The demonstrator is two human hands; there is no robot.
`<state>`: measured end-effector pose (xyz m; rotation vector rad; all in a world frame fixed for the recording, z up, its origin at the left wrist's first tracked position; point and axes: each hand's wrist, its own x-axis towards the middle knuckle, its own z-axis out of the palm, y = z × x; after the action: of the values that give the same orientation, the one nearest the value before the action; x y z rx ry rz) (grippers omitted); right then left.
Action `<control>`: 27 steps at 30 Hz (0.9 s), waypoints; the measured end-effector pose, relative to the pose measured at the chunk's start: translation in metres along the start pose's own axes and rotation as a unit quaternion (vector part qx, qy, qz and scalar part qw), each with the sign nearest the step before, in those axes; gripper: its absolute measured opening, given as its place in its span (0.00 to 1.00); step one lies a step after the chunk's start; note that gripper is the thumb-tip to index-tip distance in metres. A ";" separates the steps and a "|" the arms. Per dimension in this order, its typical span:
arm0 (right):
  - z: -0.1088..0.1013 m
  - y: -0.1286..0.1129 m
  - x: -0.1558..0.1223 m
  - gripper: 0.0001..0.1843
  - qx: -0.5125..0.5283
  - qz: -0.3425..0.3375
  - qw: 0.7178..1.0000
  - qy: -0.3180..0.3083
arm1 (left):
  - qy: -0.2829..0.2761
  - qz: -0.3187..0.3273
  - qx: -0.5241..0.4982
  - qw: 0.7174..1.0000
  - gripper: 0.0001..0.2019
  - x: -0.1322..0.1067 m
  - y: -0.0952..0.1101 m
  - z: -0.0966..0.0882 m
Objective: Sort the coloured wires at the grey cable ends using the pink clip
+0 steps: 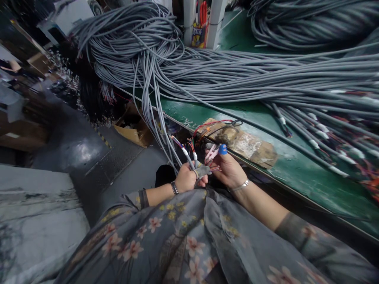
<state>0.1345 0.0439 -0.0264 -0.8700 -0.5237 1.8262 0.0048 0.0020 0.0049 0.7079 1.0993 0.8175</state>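
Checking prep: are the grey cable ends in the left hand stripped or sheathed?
Stripped: coloured wires poke out of the grey cables above the left hand.

Green table, heaps of grey cable coiled on it, another coil at far right, taped brown cardboard patch near the table edge, open cardboard box on the dark floor, two white posts behind, yellow packet between them.

Cable coil cut off (top right), held wire tips too small
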 end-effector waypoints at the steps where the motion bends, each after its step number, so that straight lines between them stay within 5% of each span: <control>1: 0.001 0.000 -0.001 0.24 0.001 -0.001 1.000 0.000 | -0.002 -0.002 0.005 1.000 0.25 0.000 0.000 0.000; 12: 0.003 -0.004 -0.013 0.26 0.007 0.040 0.998 -0.041 | -0.012 0.009 0.014 1.000 0.24 -0.006 -0.004 -0.009; 16: 0.006 -0.009 -0.017 0.18 0.004 0.043 0.998 -0.043 | -0.002 0.006 0.011 1.000 0.24 -0.009 -0.004 -0.010; 21: 0.009 -0.011 -0.018 0.11 -0.021 0.003 1.000 -0.013 | 0.008 0.017 -0.013 1.000 0.23 -0.007 -0.001 -0.006; 27: 0.003 -0.004 -0.016 0.23 -0.133 -0.105 0.985 0.017 | 0.039 0.038 -0.056 0.997 0.24 -0.001 0.000 0.000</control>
<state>0.1381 0.0312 -0.0163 -0.9830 -0.8201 1.5690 0.0044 0.0010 0.0054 0.6315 1.0921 0.9703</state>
